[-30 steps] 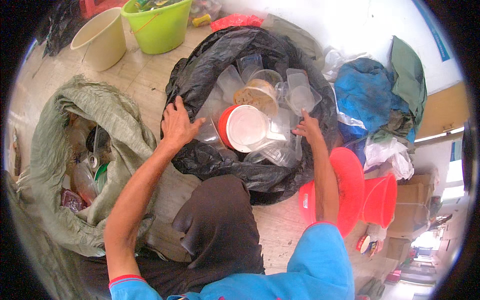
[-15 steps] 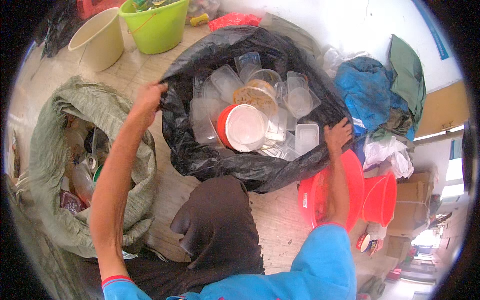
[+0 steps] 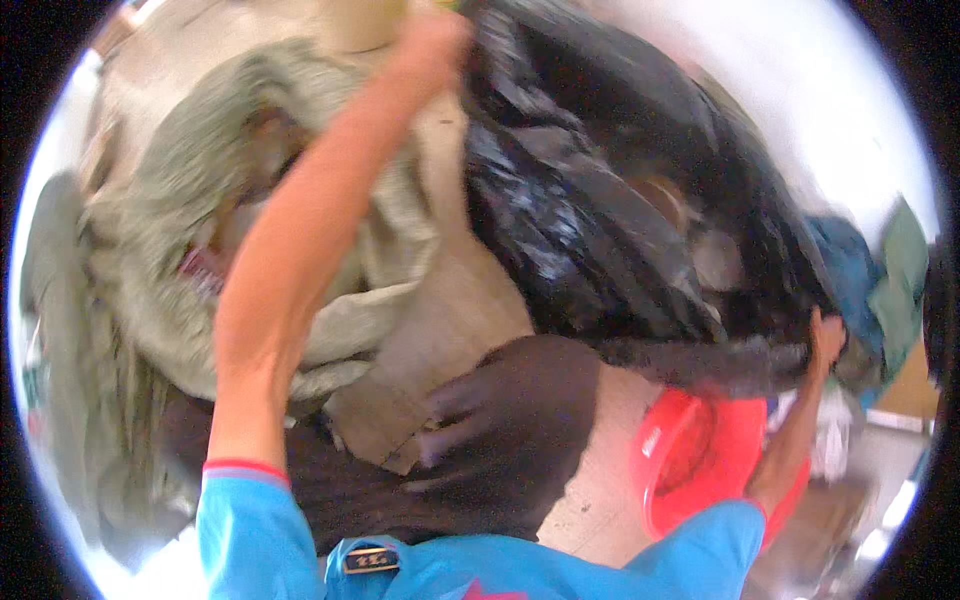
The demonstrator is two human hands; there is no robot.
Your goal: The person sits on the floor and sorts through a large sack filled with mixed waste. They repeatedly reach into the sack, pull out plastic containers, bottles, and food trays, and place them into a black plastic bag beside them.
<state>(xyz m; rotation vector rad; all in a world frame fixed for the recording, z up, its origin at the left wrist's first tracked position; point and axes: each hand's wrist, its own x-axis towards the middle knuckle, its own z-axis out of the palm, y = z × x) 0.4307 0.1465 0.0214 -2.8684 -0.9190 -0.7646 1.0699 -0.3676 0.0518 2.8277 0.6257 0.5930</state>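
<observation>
You are holding a large black plastic bag by its rim with both hands, and the whole view is smeared with motion blur. Your left hand is raised high near the top of the picture, at the upper left edge of the bag; the fingers are too blurred to make out, so you cannot tell whether they are clenched on the plastic or only pressed against it. Your right hand is lower, at the bag's lower right edge, with the fingers curled over the gathered black rim and closed on it. The bag is stretching between the two hands, its mouth tilted toward you, and pale rounded shapes are showing dimly inside, too blurred to name.

Beside your left forearm a grey-green woven sack is lying open on the floor, with a few small coloured items inside that cannot be identified. Under your right forearm a red plastic basin is sitting on the floor, just below the bag's lower edge. Past your right hand a heap of blue and green cloth is lying near the wall. Your dark-trousered knee is filling the lower middle, just below the bag, and your blue sleeves are framing the bottom edge.
</observation>
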